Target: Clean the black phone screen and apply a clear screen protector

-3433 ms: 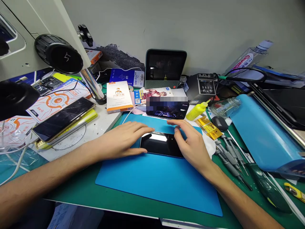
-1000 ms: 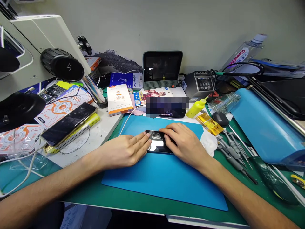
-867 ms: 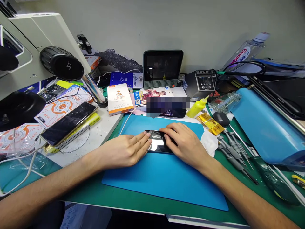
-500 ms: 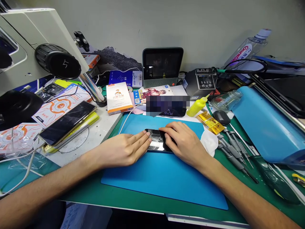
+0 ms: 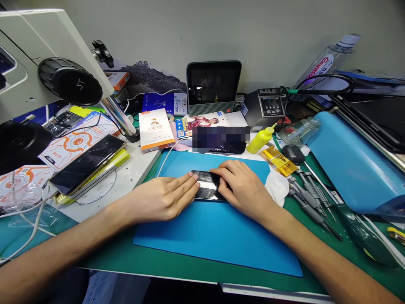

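Observation:
A black smartphone (image 5: 207, 185) lies flat on the blue mat (image 5: 202, 240), its glossy screen up with bright reflections across it. My left hand (image 5: 169, 196) rests over the phone's left end, fingers stretched out and together, the tips on the glass. My right hand (image 5: 238, 181) grips the right end with bent fingers, the index finger at the far edge and the thumb side nearer me. Both ends of the phone are hidden under my hands. A crumpled white cloth (image 5: 276, 185) lies beside my right wrist.
A microscope (image 5: 69, 80) overhangs the left side, near another phone (image 5: 88, 162). Behind the mat are a white-orange box (image 5: 156, 128), a smart display (image 5: 214, 86) and a yellow bottle (image 5: 261, 139). Screwdrivers (image 5: 306, 200) and a blue case (image 5: 354, 164) lie on the right.
The view has shifted slightly, and the reflections on the phone's screen look different. My hands stay in nearly the same place on the phone.

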`<state>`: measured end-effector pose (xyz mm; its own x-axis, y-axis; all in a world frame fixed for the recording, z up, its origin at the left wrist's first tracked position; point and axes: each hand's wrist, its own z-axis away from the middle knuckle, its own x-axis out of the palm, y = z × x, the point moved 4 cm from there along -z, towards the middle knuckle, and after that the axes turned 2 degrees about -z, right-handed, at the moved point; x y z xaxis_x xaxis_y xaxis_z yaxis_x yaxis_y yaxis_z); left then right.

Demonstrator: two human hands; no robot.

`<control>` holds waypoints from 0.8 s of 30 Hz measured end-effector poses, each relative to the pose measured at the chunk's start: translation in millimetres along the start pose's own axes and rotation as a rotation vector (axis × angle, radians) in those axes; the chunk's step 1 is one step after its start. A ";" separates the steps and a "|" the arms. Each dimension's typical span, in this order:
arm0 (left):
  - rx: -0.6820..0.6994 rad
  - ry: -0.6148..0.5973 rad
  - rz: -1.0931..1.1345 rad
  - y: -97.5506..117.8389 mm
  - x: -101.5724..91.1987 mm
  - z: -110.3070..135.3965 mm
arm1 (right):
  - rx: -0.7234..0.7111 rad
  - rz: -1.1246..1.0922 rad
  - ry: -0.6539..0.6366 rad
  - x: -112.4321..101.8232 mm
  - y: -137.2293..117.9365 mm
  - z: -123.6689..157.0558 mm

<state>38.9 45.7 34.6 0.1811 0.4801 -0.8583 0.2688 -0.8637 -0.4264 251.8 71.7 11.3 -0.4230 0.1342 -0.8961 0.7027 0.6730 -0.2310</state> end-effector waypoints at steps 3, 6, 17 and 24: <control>-0.002 0.022 -0.004 0.0 -0.6 -0.1 | -0.001 0.004 0.001 -0.1 -0.4 -0.4; 0.000 0.046 -0.017 -0.1 -3.2 -1.3 | 0.005 0.006 0.001 0.2 0.0 -0.1; 0.007 0.050 -0.063 -0.7 -7.7 -2.4 | -0.006 0.009 -0.022 0.7 1.9 1.6; -0.007 0.060 -0.035 -2.2 -8.0 -1.4 | -0.001 -0.044 -0.039 -3.8 1.6 0.1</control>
<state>38.1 44.0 42.8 0.2280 0.5182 -0.8243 0.2827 -0.8454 -0.4532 254.6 72.2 14.2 -0.4307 0.0764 -0.8993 0.6835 0.6783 -0.2698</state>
